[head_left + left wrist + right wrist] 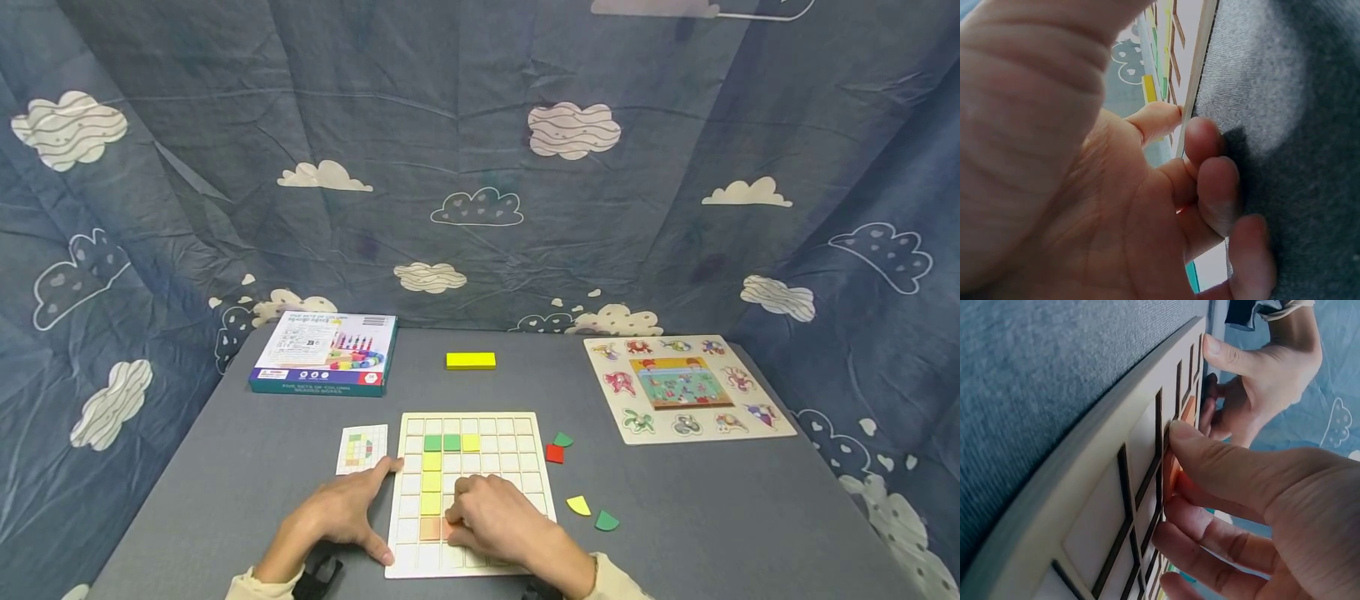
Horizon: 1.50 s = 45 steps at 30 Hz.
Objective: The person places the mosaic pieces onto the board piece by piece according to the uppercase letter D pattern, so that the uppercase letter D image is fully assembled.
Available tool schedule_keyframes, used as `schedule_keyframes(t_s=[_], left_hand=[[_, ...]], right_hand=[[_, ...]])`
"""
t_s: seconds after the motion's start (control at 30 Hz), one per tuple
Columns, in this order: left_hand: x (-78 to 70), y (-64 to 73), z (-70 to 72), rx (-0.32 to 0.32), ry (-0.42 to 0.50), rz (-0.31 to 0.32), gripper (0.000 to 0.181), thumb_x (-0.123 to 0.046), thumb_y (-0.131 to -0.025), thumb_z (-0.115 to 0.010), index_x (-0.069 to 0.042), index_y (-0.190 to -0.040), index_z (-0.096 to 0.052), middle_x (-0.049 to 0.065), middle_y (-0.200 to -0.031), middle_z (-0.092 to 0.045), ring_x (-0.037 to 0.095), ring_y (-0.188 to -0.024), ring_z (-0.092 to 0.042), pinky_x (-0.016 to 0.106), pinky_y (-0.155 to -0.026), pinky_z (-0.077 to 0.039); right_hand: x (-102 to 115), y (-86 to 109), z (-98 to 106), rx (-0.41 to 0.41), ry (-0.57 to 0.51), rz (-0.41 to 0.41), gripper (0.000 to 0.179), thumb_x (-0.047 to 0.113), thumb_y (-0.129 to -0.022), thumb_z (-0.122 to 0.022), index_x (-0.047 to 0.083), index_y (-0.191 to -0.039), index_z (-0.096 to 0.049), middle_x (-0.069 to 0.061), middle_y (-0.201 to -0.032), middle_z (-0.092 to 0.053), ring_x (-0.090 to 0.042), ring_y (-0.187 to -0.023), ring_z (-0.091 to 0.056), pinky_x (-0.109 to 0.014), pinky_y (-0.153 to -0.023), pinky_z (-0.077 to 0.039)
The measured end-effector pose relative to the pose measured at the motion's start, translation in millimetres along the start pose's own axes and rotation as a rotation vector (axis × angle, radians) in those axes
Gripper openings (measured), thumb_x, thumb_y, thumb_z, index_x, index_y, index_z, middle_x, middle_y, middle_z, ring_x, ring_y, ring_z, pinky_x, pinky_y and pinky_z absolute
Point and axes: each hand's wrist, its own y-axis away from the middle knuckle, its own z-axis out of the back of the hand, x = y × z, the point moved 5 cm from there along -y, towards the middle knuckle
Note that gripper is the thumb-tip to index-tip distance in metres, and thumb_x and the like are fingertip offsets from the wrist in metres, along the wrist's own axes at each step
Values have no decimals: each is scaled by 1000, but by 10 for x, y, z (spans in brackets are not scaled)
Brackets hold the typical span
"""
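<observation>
My right hand (501, 521) pinches an orange square tile (1174, 478) between thumb and fingers, low over a white grid board (521, 479). Directly left of it, another orange tile (430, 529) lies in its cell. Above that runs a column of yellow tiles (431, 482), topped by a row of two green tiles (442, 442) and one yellow tile (470, 442). My left hand (341, 510) rests at the board's left edge, fingers spread, thumb at the near corner. Partly beside its fingertips lies a small pattern card (362, 448) printed with a coloured grid.
Right of the board lie a red square (554, 453), green quarter-round pieces (607, 521) and a yellow one (578, 505). A yellow block (471, 361) sits behind the board. A boxed toy set (322, 354) stands back left, a picture puzzle board (611, 392) back right. Cloud-print cloth hangs behind.
</observation>
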Motion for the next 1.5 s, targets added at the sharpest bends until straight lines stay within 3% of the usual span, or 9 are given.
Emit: schedule_keyframes(t_s=[0.17,0.4,0.63,1.0,1.27,1.5], left_hand=[[3,-2,1,2,6,-8,116,-38,-51,-100,-10,-145,-38,18,-148,-50,39,-132,-51,61,-102,-41],[10,-7,0,1,-2,-15,116,-39,-51,-99,-10,-145,-37,19,-148,-50,39,-130,-52,61,-102,-42],[9,1,-1,0,-2,-10,117,-39,-51,-99,-10,-145,-37,18,-148,-50,38,-130,-52,60,-101,-42],[30,-13,-21,17,10,24,117,-43,-51,-99,-12,-146,-37,18,-150,-48,37,-133,-50,61,-103,-41],[11,-2,-15,1,-5,-6,117,-41,-51,-99,-11,-145,-37,18,-148,-50,37,-131,-52,60,-101,-42],[12,-6,-5,-5,-3,-17,117,-38,-51,-100,-10,-145,-38,18,-148,-50,38,-130,-53,61,-101,-42]], right_hand=[[-27,-4,-12,18,-51,-33,11,33,-81,-82,23,-78,-78,13,-71,-56,3,-61,-42,-16,-54,-34],[-79,-9,-31,31,-105,-76,16,35,-81,-83,21,-86,-79,12,-80,-65,1,-71,-56,-19,-63,-46],[-57,-35,-22,49,-85,-52,18,34,-81,-82,21,-82,-71,14,-74,-54,1,-61,-40,-18,-56,-34],[-8,-79,-13,32,-32,-37,19,30,-80,-82,20,-77,-66,14,-66,-45,0,-56,-36,-17,-51,-27],[-38,-59,-3,49,-70,-33,19,35,-81,-81,21,-79,-68,15,-68,-48,1,-60,-39,-17,-55,-31],[-233,145,106,24,-153,-58,20,36,-83,-82,20,-90,-73,12,-80,-62,3,-67,-45,-17,-61,-40]])
